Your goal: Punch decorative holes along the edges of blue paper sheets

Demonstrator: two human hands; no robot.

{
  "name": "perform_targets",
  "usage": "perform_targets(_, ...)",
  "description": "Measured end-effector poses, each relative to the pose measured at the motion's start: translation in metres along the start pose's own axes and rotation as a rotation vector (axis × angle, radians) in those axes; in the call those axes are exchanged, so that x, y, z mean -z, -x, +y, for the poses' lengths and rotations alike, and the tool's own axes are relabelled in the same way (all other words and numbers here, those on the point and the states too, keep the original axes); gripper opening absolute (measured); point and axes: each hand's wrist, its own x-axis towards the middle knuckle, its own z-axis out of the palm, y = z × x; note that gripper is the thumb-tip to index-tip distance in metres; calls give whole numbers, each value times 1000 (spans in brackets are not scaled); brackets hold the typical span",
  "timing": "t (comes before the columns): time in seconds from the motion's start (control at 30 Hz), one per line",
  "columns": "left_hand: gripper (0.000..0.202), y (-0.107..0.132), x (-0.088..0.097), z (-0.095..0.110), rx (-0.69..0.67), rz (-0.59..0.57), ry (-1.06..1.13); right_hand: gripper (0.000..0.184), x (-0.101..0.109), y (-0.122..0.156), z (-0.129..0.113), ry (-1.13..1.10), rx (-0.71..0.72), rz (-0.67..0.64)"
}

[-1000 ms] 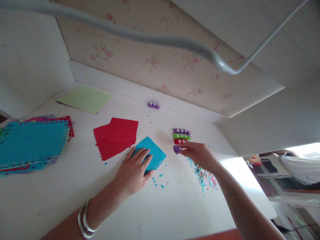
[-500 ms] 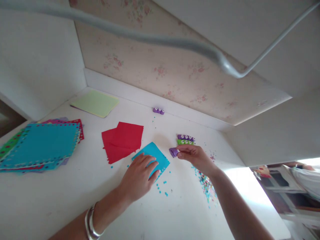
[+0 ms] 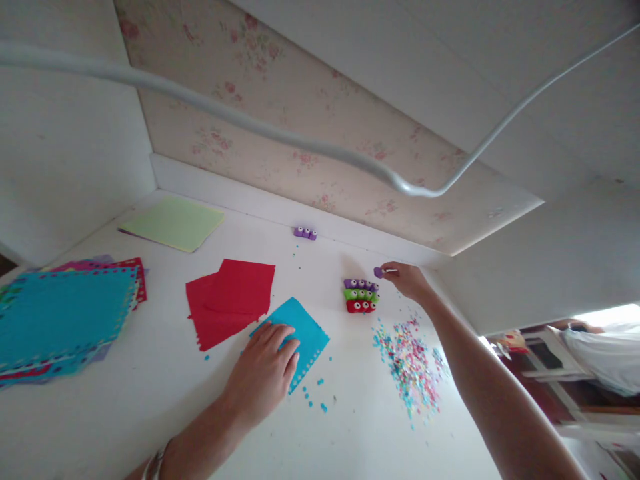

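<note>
My left hand [image 3: 267, 370] lies with fingers stretched over a blue sheet of paper [image 3: 295, 319], whose lower right edge has a row of punched holes. Between the fingertips of my right hand [image 3: 404, 279] is a small purple paper punch [image 3: 379, 272], held above the table near the wall. Just left of it stand rows of similar punches with white eyes: purple ones [image 3: 361, 285] at the back, green ones [image 3: 361, 294] in the middle and red ones [image 3: 361, 306] in front. Blue paper bits [image 3: 321, 383] lie beside the blue sheet.
Red sheets [image 3: 235, 293] overlap left of the blue one. A stack of punched coloured sheets [image 3: 65, 313] lies at far left, with pale green paper [image 3: 173, 223] behind it. Three purple punches [image 3: 305, 233] stand by the wall. Confetti [image 3: 413, 367] is heaped at right. A white cable [image 3: 300, 137] crosses above.
My right hand has moved right and back with the purple punch, uncovering the red row. My left hand stays on the blue sheet. The view has shifted slightly.
</note>
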Motion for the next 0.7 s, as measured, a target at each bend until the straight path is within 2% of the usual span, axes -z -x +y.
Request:
perform_targets(0.13, 16, 0, -1, -1, -3, -1, 5, 24, -18, -8, 10, 61, 38, -60)
perform_targets(0.27, 17, 0, -2, -1, -7, 1, 5, 26, -27, -12, 13, 97, 63, -97)
perform_targets(0.53, 16, 0, -2, -1, -2, -8, 3, 32, -31, -13, 11, 111, 54, -120)
perform_targets(0.7, 16, 1, -1, -1, -7, -1, -6, 35, -22, -16, 3, 105, 31, -70)
